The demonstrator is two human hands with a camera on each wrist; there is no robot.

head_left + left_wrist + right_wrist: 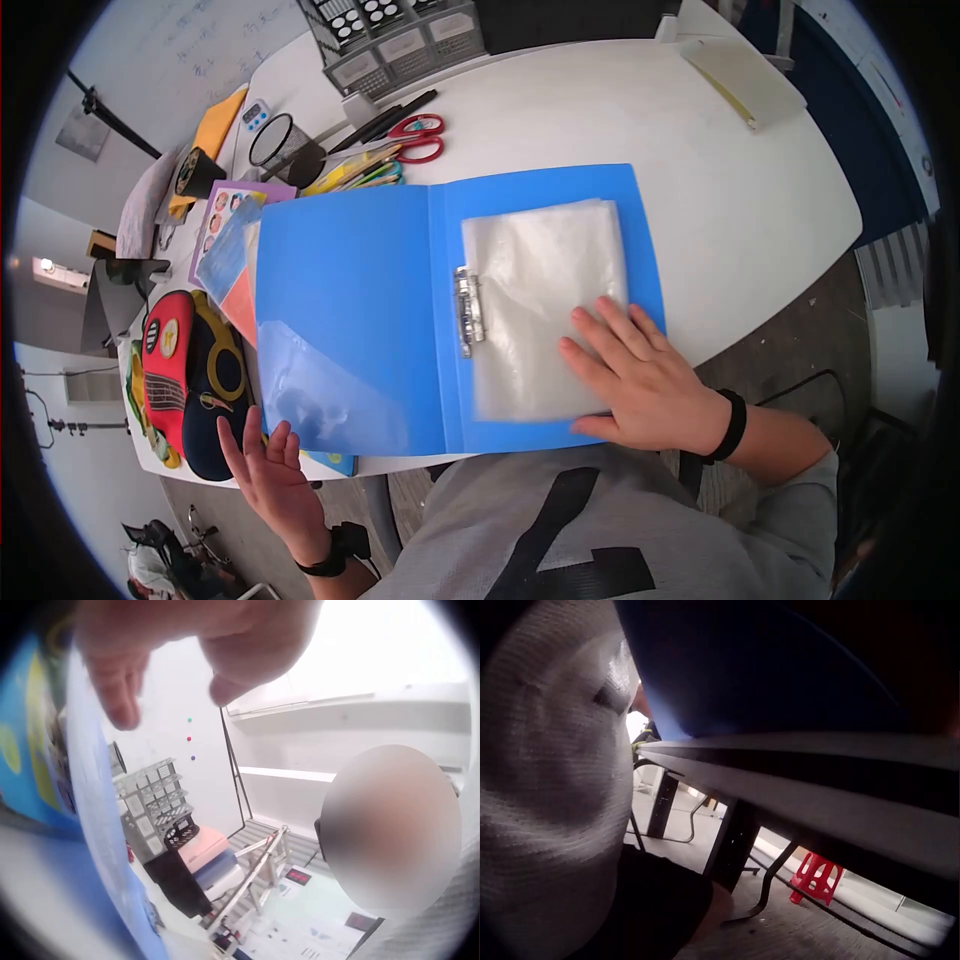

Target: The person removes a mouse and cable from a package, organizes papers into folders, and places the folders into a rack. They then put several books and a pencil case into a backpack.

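A blue ring-binder folder (345,260) lies spread out on the white table, with a metal clip (467,312) beside its spine. Clear plastic sleeves (540,270) are stacked on the right cover at the clip. My right hand (640,385) rests on the lower right of that stack, palm down with fingers spread. Near the folder's lower left corner, my left hand (268,480) is held up with its fingers extended and nothing in it. A clear pocket (330,400) shows on the left cover. The right wrist view catches the table's edge (795,776) and hides the hand.
Left of the folder sit a red and navy pencil case (185,370) and sticker sheets (228,215). Behind it are red-handled scissors (420,138), pens and a mesh pen cup (285,150). A grey rack (400,50) stands at the back; papers (740,80) lie far right.
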